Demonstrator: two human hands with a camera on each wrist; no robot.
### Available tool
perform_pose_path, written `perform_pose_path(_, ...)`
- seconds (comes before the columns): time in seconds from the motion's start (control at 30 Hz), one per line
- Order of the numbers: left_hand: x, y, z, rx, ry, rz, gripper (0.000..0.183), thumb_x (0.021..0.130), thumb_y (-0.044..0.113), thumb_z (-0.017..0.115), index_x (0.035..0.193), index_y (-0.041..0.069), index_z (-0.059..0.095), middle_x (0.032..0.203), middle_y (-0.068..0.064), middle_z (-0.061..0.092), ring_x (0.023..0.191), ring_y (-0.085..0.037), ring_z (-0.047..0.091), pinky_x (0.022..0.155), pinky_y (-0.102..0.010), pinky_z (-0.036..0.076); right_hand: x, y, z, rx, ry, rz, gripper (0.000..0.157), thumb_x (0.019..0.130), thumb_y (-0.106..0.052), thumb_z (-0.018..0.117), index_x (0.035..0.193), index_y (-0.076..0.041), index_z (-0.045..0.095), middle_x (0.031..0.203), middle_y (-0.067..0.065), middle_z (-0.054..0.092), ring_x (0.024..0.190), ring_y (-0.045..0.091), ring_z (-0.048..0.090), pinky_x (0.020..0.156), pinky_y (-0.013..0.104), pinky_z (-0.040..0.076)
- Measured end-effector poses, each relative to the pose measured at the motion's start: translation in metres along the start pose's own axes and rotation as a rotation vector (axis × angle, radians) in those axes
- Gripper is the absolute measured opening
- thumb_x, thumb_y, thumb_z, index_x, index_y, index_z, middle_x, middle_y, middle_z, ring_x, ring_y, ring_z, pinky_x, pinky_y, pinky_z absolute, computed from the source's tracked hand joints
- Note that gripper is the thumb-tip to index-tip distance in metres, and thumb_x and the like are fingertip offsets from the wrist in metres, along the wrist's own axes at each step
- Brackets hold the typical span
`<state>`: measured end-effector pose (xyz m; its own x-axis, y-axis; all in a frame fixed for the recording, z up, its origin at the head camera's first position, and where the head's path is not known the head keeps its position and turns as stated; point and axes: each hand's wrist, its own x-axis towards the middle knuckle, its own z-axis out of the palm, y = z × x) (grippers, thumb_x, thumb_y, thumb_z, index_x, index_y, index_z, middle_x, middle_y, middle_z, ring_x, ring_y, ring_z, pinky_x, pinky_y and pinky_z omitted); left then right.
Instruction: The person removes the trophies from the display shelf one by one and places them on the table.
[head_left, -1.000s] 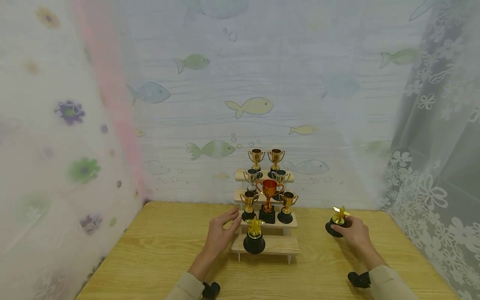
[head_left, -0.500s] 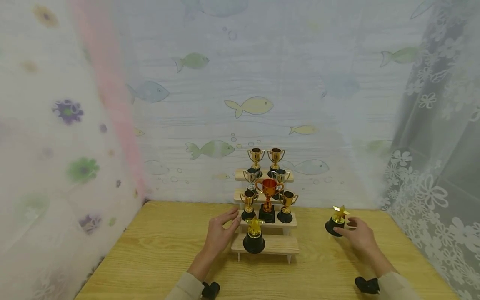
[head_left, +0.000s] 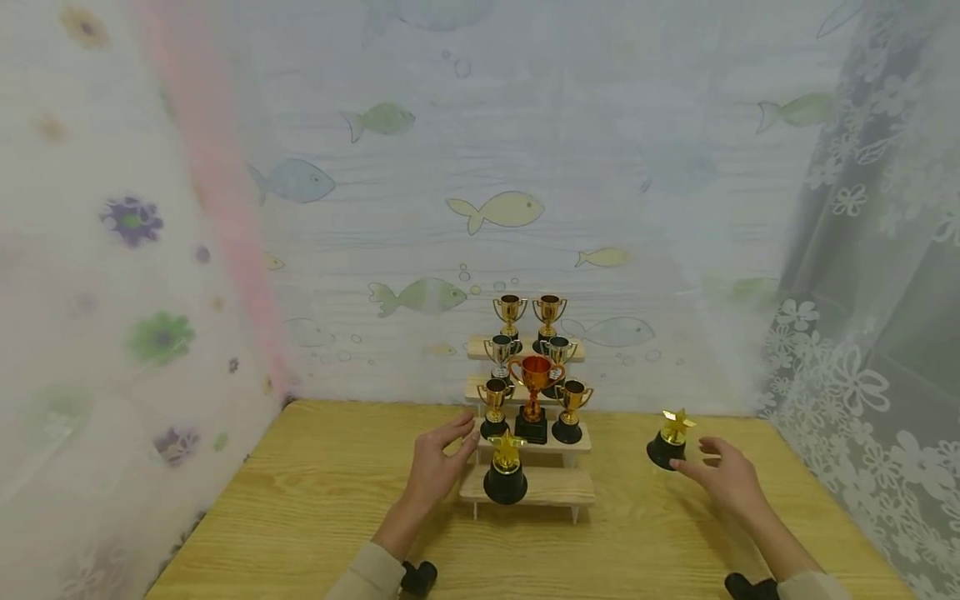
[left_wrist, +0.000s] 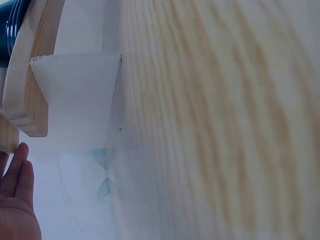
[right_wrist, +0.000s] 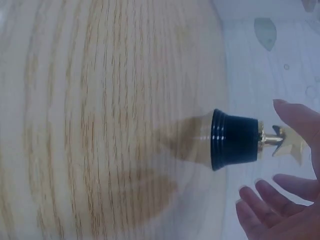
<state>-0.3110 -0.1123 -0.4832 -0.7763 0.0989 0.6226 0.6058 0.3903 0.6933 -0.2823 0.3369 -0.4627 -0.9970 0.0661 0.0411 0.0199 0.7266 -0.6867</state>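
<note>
A gold star trophy (head_left: 669, 442) with a black base stands upright on the table at the right. My right hand (head_left: 726, 479) is just beside it, fingers spread apart; in the right wrist view the black base (right_wrist: 235, 140) stands clear of the fingers. My left hand (head_left: 437, 460) lies along the left side of a stepped wooden stand (head_left: 555, 487), its fingers straight. Fingertips (left_wrist: 22, 150) come right at the edge of a step in the left wrist view. Another star trophy (head_left: 506, 479) stands on the lowest step, left of its middle.
Higher steps hold an orange-red cup trophy (head_left: 536, 379), gold cup trophies (head_left: 572, 404) and silver ones (head_left: 501, 350). Behind the wooden table (head_left: 337, 467) hangs a curtain with printed fish (head_left: 510, 208); a lace curtain (head_left: 855, 375) borders the right.
My right hand has let go of the star trophy and drawn back toward the right and nearer me. The trophy stays where it was. My left hand keeps its place at the stand.
</note>
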Motion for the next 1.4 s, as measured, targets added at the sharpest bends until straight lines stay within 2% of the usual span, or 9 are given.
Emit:
perform_pose_path(0.17, -0.001, -0.002, 0.0, 0.002, -0.002, -0.008, 0.03, 0.1, 0.017, 0.069, 0.12, -0.005, 0.073, 0.133, -0.013, 0.067, 0.122, -0.036, 0.064, 0.098, -0.054, 0.054, -0.008, -0.007, -0.001, -0.028, 0.023, -0.026, 0.088, 0.098, -0.045, 0.069, 0.149, 0.017, 0.034, 0.146, 0.041, 0.042, 0.129, 0.057, 0.048, 0.094, 0.059, 0.054)
perform_pose_path(0.53, -0.002, -0.003, -0.002, 0.0, 0.008, -0.025, 0.033, 0.1, 0.018, 0.069, 0.121, -0.007, 0.072, 0.133, -0.013, 0.067, 0.124, -0.036, 0.063, 0.099, -0.053, 0.053, -0.022, -0.036, 0.004, 0.013, 0.049, -0.054, 0.086, 0.094, -0.046, 0.073, 0.148, 0.013, 0.04, 0.144, 0.037, 0.047, 0.127, 0.055, 0.05, 0.095, 0.059, 0.053)
perform_pose_path(0.8, -0.002, -0.004, 0.0, 0.009, 0.002, -0.031, 0.033, 0.1, 0.019, 0.07, 0.122, -0.005, 0.072, 0.134, -0.011, 0.067, 0.124, -0.034, 0.063, 0.099, -0.053, 0.053, -0.028, -0.047, 0.004, 0.009, 0.033, -0.071, 0.086, 0.094, -0.045, 0.074, 0.149, 0.011, 0.04, 0.145, 0.036, 0.047, 0.127, 0.055, 0.051, 0.096, 0.06, 0.052)
perform_pose_path(1.13, -0.001, -0.005, 0.003, 0.017, -0.001, -0.044, 0.033, 0.1, 0.02, 0.07, 0.121, -0.004, 0.073, 0.134, -0.011, 0.067, 0.125, -0.033, 0.063, 0.099, -0.052, 0.053, -0.04, -0.061, 0.012, 0.036, 0.084, -0.163, 0.077, 0.093, -0.04, 0.077, 0.142, 0.012, 0.048, 0.138, 0.034, 0.054, 0.122, 0.051, 0.056, 0.1, 0.061, 0.049)
perform_pose_path(1.4, 0.0, -0.001, 0.002, 0.013, -0.005, -0.04, 0.032, 0.1, 0.02, 0.069, 0.122, -0.003, 0.073, 0.134, -0.012, 0.067, 0.125, -0.037, 0.062, 0.099, -0.054, 0.053, -0.049, -0.081, 0.017, 0.099, 0.054, -0.145, 0.079, 0.092, -0.04, 0.078, 0.145, 0.009, 0.047, 0.139, 0.031, 0.054, 0.126, 0.049, 0.054, 0.098, 0.059, 0.052)
